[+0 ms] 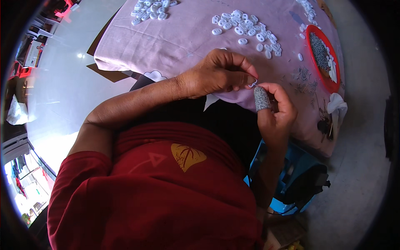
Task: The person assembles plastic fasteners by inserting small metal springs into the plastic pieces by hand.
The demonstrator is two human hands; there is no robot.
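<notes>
Both hands pinched on one small white piece (252, 84) — left hand (216, 75), right hand (275, 110) — over pink cloth-covered table (175, 37), pale glossy floor (62, 91).

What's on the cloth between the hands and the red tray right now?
In the head view, a scatter of small thin metal pins lies on the pink cloth between the right hand and the red tray. Nothing else shows there.

Bright daylight; glare on pale floor (71, 79) left; fisheye bending, dark vignette at rim; centre sharp.
</notes>
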